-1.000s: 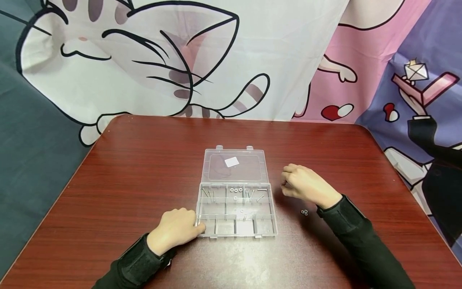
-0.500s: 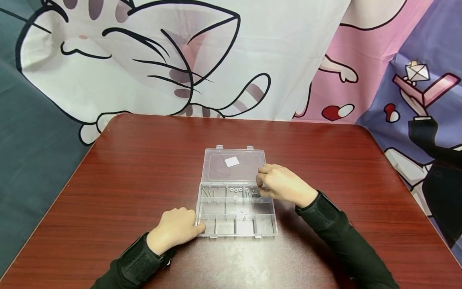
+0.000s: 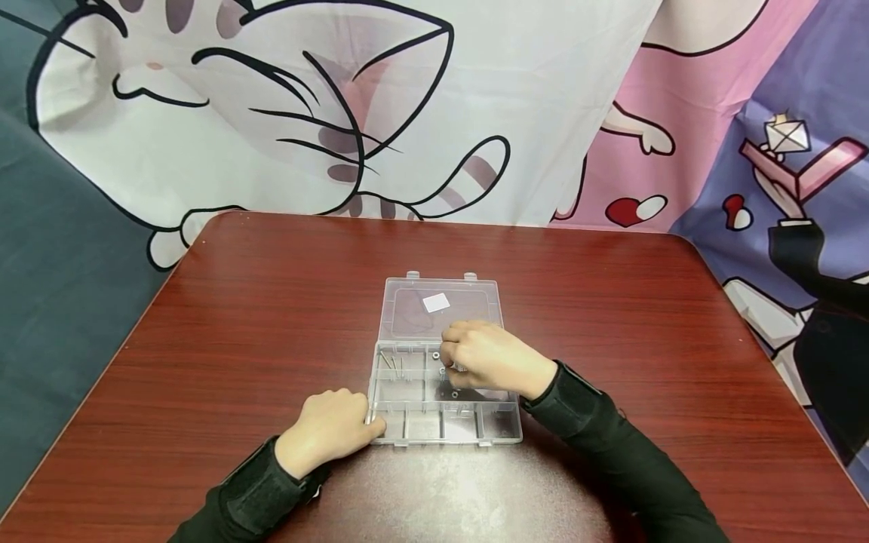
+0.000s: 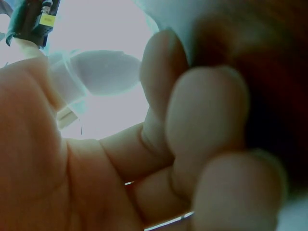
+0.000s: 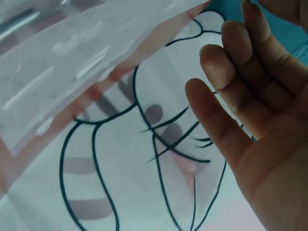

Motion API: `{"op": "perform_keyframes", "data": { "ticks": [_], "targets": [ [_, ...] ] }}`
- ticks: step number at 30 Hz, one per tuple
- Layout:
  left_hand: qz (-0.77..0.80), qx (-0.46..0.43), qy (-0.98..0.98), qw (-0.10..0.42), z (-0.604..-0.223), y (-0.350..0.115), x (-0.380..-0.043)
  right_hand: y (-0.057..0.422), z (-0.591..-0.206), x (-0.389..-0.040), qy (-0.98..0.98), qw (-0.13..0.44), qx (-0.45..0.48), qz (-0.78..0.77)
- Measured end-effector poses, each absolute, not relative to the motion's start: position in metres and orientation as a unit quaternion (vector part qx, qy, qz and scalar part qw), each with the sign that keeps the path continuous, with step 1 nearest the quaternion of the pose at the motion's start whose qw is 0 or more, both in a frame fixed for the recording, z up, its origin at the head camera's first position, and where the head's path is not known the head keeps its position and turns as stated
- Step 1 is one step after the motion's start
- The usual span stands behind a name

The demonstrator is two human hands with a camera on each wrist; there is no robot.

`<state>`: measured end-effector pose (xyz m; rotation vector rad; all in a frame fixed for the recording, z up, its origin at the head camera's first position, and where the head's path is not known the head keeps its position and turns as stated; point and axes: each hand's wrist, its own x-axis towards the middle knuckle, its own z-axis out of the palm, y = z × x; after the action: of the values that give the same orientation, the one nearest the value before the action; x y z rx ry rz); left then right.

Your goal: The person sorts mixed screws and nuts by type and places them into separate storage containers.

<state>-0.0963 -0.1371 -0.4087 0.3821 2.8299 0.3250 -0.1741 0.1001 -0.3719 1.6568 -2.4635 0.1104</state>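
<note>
A clear plastic compartment box [image 3: 398, 391] lies on the table with its lid [image 3: 406, 313] folded back. My left hand [image 3: 333, 428] holds its near left edge, thumb over the rim; the left wrist view shows curled fingers [image 4: 207, 110] close up. Over the back middle compartments is my right hand [image 3: 492, 358], thumb and forefinger together. A tiny grey thing, apparently a nut, shows at the fingertips at the top of the right wrist view; its shape is mostly cut off. Screws [image 3: 389, 362] lie in the back left compartment. A small nut [image 3: 455, 394] sits in the middle row.
A white label [image 3: 436, 302] is on the lid. The reddish-brown table [image 3: 271, 302] extends round the box, and a cartoon-printed cloth [image 3: 543, 113] hangs behind its far edge. My right sleeve [image 3: 597, 422] covers part of the table on the right.
My right hand has moved left from beside the box to above its back compartments, hiding some nuts and screws. The two nuts seen on the table are now behind the sleeve. My left hand stays put.
</note>
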Motion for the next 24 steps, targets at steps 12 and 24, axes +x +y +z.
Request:
{"op": "perform_keyframes", "data": {
  "ticks": [12,24],
  "targets": [
    [0.108,0.133,0.976,0.134,-0.4057,-0.1376,-0.0955,0.0921,-0.3722,-0.1689,-0.821,0.086,0.563,0.028],
    [0.109,0.134,0.976,0.131,-0.4076,-0.1370,-0.0971,0.0956,-0.3664,-0.1707,-0.826,0.087,0.557,0.019]
  ]
}}
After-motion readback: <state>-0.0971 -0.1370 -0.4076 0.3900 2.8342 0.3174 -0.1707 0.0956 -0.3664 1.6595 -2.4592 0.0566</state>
